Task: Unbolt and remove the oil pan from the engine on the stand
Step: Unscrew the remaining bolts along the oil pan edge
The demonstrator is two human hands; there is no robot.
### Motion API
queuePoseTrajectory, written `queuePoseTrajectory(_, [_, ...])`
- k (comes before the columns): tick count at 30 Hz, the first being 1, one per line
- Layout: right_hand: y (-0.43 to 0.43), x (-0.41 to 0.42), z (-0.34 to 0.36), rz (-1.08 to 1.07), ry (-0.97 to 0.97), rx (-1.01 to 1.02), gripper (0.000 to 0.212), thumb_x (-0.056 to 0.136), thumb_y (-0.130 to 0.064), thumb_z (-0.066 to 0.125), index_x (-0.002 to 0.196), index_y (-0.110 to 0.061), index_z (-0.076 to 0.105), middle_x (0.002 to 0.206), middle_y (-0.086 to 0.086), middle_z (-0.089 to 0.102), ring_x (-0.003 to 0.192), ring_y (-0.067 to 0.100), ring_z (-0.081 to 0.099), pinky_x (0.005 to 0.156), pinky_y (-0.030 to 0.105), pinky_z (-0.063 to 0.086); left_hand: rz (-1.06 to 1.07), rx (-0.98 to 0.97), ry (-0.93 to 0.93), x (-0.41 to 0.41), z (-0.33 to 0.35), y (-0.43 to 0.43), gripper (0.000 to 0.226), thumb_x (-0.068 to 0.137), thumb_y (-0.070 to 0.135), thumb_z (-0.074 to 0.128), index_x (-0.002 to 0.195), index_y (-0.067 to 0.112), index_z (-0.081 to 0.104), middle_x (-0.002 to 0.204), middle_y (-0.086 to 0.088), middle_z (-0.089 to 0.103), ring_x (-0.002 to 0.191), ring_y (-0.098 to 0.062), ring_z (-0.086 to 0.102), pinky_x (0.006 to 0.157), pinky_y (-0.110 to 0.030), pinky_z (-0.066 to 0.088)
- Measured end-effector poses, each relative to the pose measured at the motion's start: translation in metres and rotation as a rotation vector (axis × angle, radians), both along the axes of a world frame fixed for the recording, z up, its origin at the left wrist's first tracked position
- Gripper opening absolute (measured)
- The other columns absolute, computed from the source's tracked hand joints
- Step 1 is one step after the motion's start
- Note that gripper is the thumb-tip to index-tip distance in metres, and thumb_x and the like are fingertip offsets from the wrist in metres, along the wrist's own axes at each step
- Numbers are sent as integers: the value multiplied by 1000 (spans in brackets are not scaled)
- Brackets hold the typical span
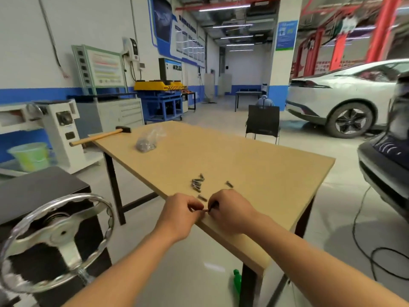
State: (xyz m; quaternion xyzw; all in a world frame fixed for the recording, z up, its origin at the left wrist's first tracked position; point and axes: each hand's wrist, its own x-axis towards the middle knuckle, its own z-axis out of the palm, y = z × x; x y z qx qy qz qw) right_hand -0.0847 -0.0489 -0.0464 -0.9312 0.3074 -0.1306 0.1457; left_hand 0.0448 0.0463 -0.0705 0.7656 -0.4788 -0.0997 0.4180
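Observation:
My left hand (179,214) and my right hand (229,210) meet over the near edge of a wooden table (254,165). Between their fingertips they pinch a small bolt (205,210). Several loose bolts (197,183) lie in a small pile on the table just beyond my hands. One bolt (229,184) lies apart to the right, another bolt (202,198) right in front of my fingers. The engine and oil pan are out of view. A chrome handwheel (57,240) of the stand is at the lower left.
A hammer (99,136) with a wooden handle overhangs the table's far left corner. A clear plastic bag (148,140) holding parts lies near it. A white car (345,96) is parked at the right. A black chair (263,124) stands beyond the table. A black cable (363,240) trails on the floor.

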Motion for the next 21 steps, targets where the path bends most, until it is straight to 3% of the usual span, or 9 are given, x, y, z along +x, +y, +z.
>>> queuePoseTrajectory(5, [-21,15,-10,-56,-68,68,21,88,-16,59,94,-23,78,98,-1,75,92,23,65,78,31,52,51,-78,-17,17,-11,-23,10,82,21,80,92,19,81,78,13,69,72,7,60,58,0,38])
queuePoseTrajectory(9, [-34,20,-13,-109,-116,42,13,90,-23,64,93,-24,76,94,-1,69,93,22,61,76,30,49,77,-152,15,26,-11,-34,5,79,17,82,82,20,79,76,12,71,72,0,65,59,-1,40])
queuePoseTrajectory(12, [-37,18,-13,-148,-108,28,14,89,-24,62,95,-22,74,102,2,69,90,21,62,78,33,55,73,-195,95,29,-16,-26,20,80,16,82,71,31,72,71,14,70,68,-4,65,59,-10,49])
queuePoseTrajectory(15, [-30,17,-2,-164,-123,71,24,89,-13,55,103,-14,75,105,7,71,89,22,64,80,35,57,51,-174,194,37,-10,3,19,82,13,80,73,29,72,71,3,71,61,-13,63,54,-28,58])
queuePoseTrajectory(19, [31,35,36,-100,-347,240,23,87,-15,57,99,-13,76,89,2,71,75,17,65,55,23,51,50,-246,249,51,23,77,4,86,15,77,88,18,75,76,-4,73,62,-12,64,56,-22,55])
queuePoseTrajectory(21, [84,50,59,17,-528,408,23,84,-20,55,89,-15,76,81,-3,70,73,12,61,54,21,45,37,-301,269,52,44,125,6,88,19,74,94,20,75,81,-3,76,65,-13,68,58,-22,56])
